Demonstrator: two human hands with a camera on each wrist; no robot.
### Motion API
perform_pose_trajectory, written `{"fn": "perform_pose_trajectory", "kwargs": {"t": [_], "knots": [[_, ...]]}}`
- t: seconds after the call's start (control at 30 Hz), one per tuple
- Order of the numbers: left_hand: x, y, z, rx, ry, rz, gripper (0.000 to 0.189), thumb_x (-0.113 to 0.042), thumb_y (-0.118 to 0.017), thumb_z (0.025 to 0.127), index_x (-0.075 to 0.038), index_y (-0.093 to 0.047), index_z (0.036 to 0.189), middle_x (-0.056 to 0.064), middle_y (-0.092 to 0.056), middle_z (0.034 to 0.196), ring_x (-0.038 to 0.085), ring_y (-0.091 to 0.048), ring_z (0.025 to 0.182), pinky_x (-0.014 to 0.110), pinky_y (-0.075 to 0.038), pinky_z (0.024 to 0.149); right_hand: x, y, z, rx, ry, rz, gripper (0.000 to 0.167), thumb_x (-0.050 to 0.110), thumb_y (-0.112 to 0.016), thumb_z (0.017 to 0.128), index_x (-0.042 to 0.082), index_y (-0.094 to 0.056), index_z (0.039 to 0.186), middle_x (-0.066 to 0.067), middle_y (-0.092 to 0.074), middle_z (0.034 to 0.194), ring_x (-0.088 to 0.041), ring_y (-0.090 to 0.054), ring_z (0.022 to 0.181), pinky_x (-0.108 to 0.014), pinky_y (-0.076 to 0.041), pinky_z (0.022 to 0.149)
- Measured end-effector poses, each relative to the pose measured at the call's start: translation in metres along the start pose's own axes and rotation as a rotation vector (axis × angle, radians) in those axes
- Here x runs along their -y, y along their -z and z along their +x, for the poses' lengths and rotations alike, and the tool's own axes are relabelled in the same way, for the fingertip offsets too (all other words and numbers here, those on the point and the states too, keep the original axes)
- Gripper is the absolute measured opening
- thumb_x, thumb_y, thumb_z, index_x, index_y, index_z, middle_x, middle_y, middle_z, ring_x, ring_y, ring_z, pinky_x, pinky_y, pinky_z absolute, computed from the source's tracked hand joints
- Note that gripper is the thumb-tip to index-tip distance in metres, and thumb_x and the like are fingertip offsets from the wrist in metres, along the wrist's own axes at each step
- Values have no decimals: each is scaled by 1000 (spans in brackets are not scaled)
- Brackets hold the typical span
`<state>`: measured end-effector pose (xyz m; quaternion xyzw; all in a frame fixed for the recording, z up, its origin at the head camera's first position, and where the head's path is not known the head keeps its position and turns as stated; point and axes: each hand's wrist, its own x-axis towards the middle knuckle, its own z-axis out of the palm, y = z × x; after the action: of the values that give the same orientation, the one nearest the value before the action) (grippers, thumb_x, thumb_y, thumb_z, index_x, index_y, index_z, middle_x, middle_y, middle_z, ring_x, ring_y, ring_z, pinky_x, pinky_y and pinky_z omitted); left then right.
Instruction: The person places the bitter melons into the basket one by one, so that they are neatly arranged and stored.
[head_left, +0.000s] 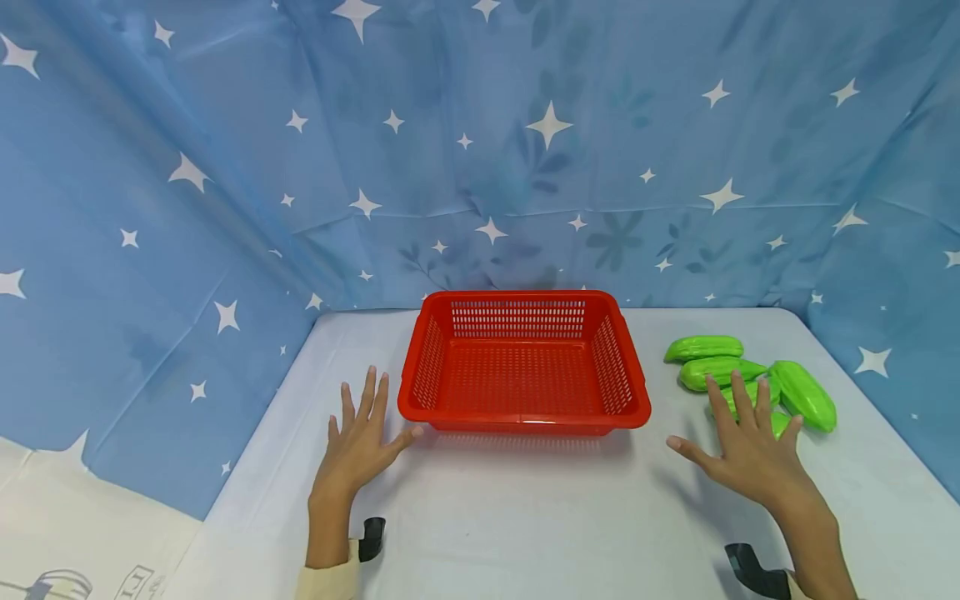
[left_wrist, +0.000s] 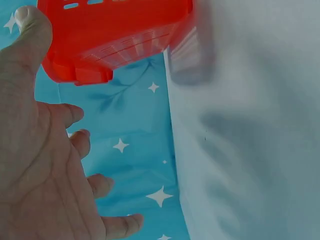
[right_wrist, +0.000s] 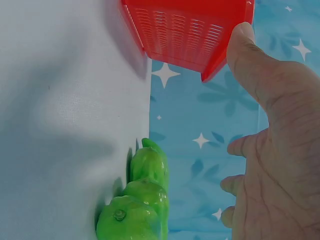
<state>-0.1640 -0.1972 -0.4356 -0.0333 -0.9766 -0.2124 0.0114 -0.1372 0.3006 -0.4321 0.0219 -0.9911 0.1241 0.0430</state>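
Note:
A red plastic basket point(head_left: 517, 421) with slotted walls stands at the middle of the white table's far side, with nothing inside. My left hand point(head_left: 358, 446), fingers spread, hovers just left of the basket and holds nothing; its palm point(left_wrist: 45, 175) shows in the left wrist view. To the right, my right hand point(head_left: 757, 458) is also spread and bare, held over the table in front of several bright green gourd-like vegetables point(head_left: 804, 396). Its fingers overlap the nearer ones in the head view. The right wrist view shows the green vegetables point(right_wrist: 127, 220) lying on the table, below the palm's level.
A white cloth covers the table point(head_left: 525, 517). Behind it and along both sides hangs a blue curtain point(head_left: 480, 150) with white stars. Pale printed fabric point(head_left: 82, 525) lies at the lower left. Black wrist mounts point(head_left: 753, 571) sit by both wrists.

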Motion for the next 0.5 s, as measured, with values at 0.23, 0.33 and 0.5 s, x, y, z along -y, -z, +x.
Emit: {"fn": "perform_pose_trajectory", "kwargs": {"t": [0.23, 0.33, 0.5], "knots": [[-3, -4, 7, 9, -51, -140, 101, -66, -58, 85, -19, -6, 158, 2, 2, 166, 43, -10, 150, 71, -29, 107, 1, 0, 0, -29, 0, 24, 109, 70, -57, 83, 7, -7, 157, -34, 0, 158, -58, 15, 141, -87, 2, 96], [-4, -6, 9, 18, -61, -221, 102, -66, -58, 85, -20, -6, 158, -1, 0, 166, 36, -18, 150, 65, -38, 103, 0, 0, 0, -62, 7, 50, 106, 67, -59, 84, 7, -10, 157, -34, -4, 158, -59, 8, 142, -85, -5, 98], [-5, -9, 11, 6, -85, -338, 102, -60, -62, 86, -22, -2, 158, -3, -2, 166, 30, -17, 151, 61, -38, 107, -3, -1, -1, -104, 6, 50, 97, 62, -61, 87, 7, -19, 156, -34, -14, 156, -60, -7, 141, -83, -20, 96]]}}
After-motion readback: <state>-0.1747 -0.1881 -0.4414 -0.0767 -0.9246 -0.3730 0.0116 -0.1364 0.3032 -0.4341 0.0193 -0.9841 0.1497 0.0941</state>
